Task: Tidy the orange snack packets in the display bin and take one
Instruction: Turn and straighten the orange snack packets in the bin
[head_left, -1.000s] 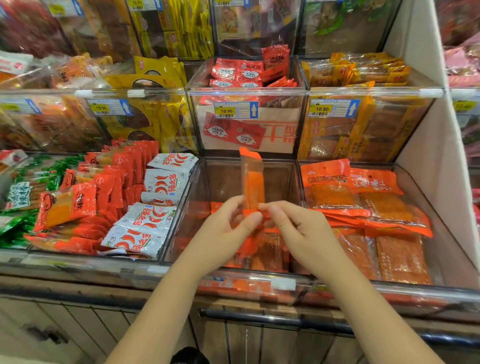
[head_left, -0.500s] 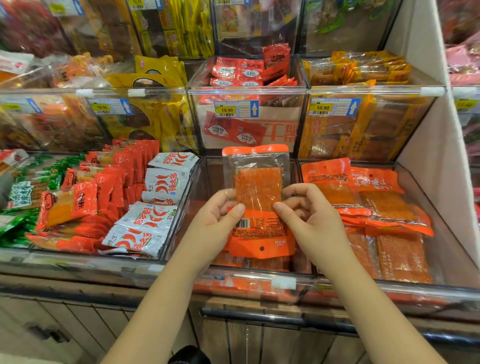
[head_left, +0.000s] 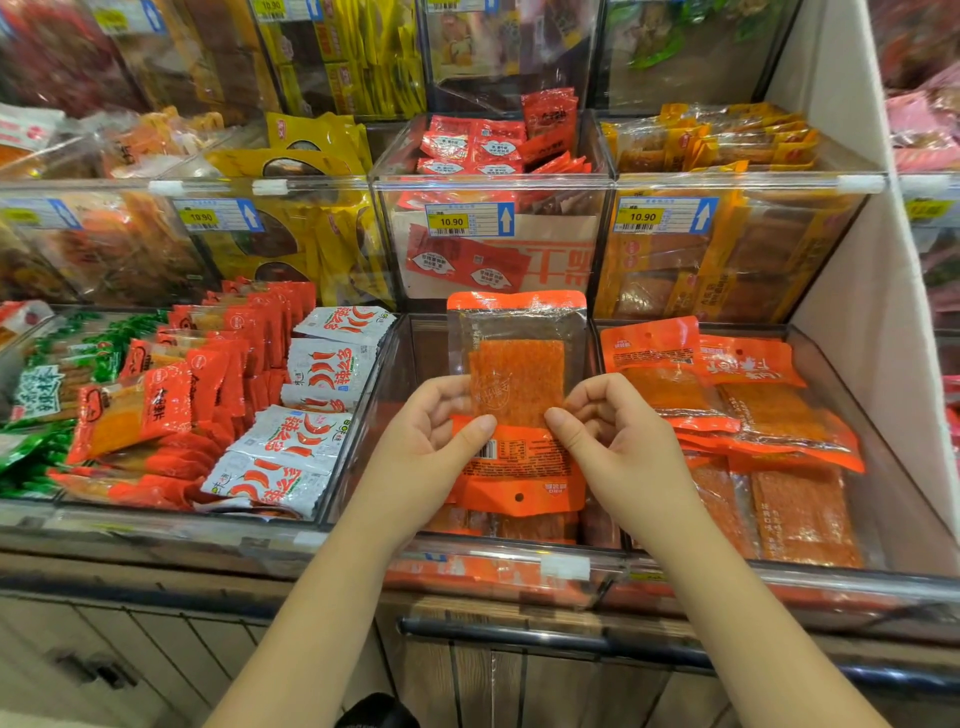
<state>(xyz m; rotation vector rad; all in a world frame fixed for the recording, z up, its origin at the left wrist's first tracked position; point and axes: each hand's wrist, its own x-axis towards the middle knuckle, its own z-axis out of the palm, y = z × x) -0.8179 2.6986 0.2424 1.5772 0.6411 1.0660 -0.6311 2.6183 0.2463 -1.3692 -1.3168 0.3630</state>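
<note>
Turned from edge-on a second ago to flat and facing up, the packet (head_left: 517, 384) has since settled: over the last half second it has barely shifted, and both hands keep the same hold. The shelf of clear boxes fills the view. The bin (head_left: 410, 358) in the middle of the lower row sits right below the hands, between a box of white chilli packs (head_left: 291, 457) on its left and a neighbouring box (head_left: 862, 447) of similar orange packs on its right. Only a few orange packets (head_left: 519, 527) show at the bottom of the bin, lying flat near the front wall, and the hands hide most of how neat they are. The lifted packet is held above them, clear of the pile, its see-through window at the far end and its printed orange band with the barcode nearest the person. The left hand (head_left: 426, 441) pinches its left edge, thumb on top and fingers curled behind, and the right hand (head_left: 618, 441) pinches the right edge the same way. With one packet out and steady, the taking looks nearly done; what remains, I judge, is carrying it away from the bin, and perhaps a last straightening of those below
</note>
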